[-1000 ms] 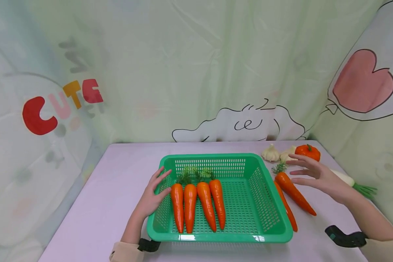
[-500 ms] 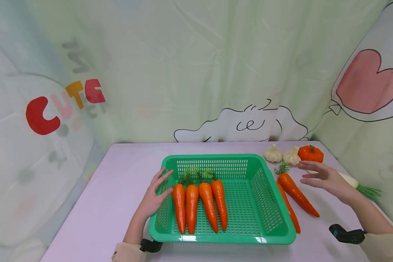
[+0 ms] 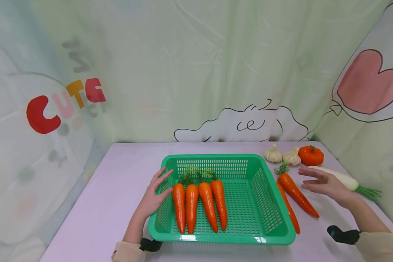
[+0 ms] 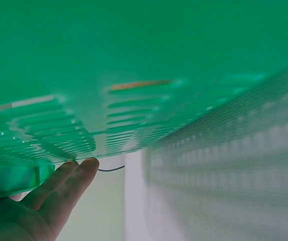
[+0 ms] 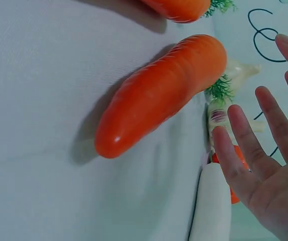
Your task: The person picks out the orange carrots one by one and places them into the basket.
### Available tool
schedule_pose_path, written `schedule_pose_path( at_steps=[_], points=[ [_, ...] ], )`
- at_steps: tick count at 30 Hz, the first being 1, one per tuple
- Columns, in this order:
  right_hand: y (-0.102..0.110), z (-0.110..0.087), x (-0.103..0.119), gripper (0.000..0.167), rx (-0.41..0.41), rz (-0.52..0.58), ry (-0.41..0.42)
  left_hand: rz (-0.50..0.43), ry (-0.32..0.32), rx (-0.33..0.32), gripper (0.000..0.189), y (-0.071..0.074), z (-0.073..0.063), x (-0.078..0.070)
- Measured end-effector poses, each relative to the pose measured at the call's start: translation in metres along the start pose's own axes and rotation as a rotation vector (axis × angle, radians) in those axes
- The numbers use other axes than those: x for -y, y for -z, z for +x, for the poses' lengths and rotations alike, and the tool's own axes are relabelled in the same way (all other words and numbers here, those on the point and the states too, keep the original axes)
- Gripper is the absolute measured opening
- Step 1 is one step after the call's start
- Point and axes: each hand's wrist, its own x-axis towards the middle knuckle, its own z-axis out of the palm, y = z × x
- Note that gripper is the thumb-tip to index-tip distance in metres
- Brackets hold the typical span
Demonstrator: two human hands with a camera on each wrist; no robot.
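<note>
A green plastic basket (image 3: 249, 238) holds several carrots (image 3: 192, 207) lying side by side in its left half, leafy tops toward the back. My left hand (image 3: 154, 198) is at the basket's left side with fingers spread; the left wrist view shows straight fingers (image 4: 66, 193) by the slotted outer wall. Whether they press on it I cannot tell. To the right of the basket lie a carrot (image 3: 296, 194) and, partly hidden by the rim, another carrot (image 3: 289, 214). Over the table just right of them hovers my right hand (image 3: 330, 185), fingers extended and holding nothing.
Two garlic bulbs (image 3: 273, 154) and an orange pepper-like vegetable (image 3: 311, 155) sit at the back right. A white radish (image 3: 344, 179) with green stalks lies behind my right hand. Printed curtains (image 3: 144, 72) stand around the table (image 3: 118, 174).
My right hand has moved slightly right and down, away from the carrot, uncovering the garlic, pepper-like vegetable and more of the radish. The left hand and basket stay together, with a slight view shift.
</note>
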Motion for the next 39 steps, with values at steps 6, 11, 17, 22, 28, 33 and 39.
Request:
schedule_pose_path(
  at_steps=[6,11,17,22,28,33,39],
  points=[
    [-0.004,0.001,-0.012,0.054,0.025,0.016,-0.015,0.003,0.001,0.000,0.050,0.000,0.001,0.001],
    [-0.008,0.002,-0.017,0.056,0.040,0.028,-0.063,0.003,0.002,0.002,0.050,0.000,0.001,0.001],
    [-0.015,0.007,-0.018,0.062,0.063,0.031,-0.132,0.006,0.005,0.002,0.051,-0.001,0.002,0.001],
    [-0.020,0.009,-0.020,0.068,0.091,0.052,-0.196,0.013,0.011,-0.003,0.051,-0.001,0.002,0.001],
    [-0.025,0.011,-0.021,0.071,0.106,0.042,-0.238,0.020,0.007,-0.005,0.051,-0.001,0.001,0.002],
    [-0.028,0.011,-0.024,0.071,0.098,0.012,-0.218,0.015,0.007,0.001,0.052,-0.001,0.001,0.002],
    [-0.029,0.011,-0.023,0.070,0.098,-0.002,-0.218,0.011,0.008,0.004,0.051,-0.001,0.001,0.002]
  ],
)
